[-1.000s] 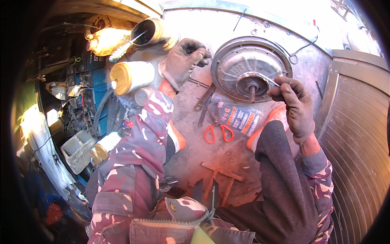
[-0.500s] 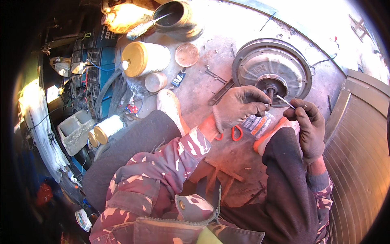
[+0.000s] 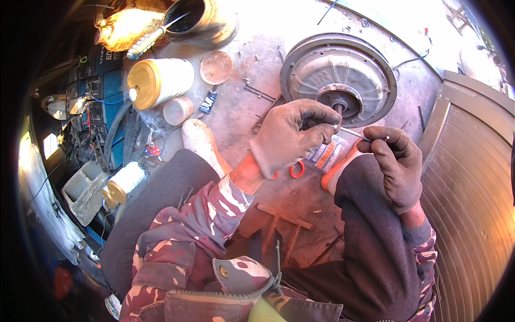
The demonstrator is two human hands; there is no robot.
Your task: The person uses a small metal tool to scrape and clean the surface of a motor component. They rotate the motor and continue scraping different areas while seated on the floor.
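Between the person's knees, a reddish frame (image 3: 287, 217) of crossed bars sits on the floor (image 3: 238, 118). Beyond it, both gloved hands are raised: the right hand (image 3: 397, 163) pinches a thin metal rod (image 3: 354, 133) between thumb and fingers, and the rod slants toward the left hand (image 3: 298, 134). The left fingers are drawn close together at the rod's other end; whether they grip it, I cannot tell. Below the left hand shows a red loop handle (image 3: 302, 170), just beside a printed plastic packet (image 3: 330, 155) that the hand partly covers. Off to the left stand a small jar (image 3: 177, 110) and a white container (image 3: 177, 75) with a yellow lid. Farther on, past the fingertips, rests a round metal wheel hub (image 3: 348, 61), its shaft toward the person.
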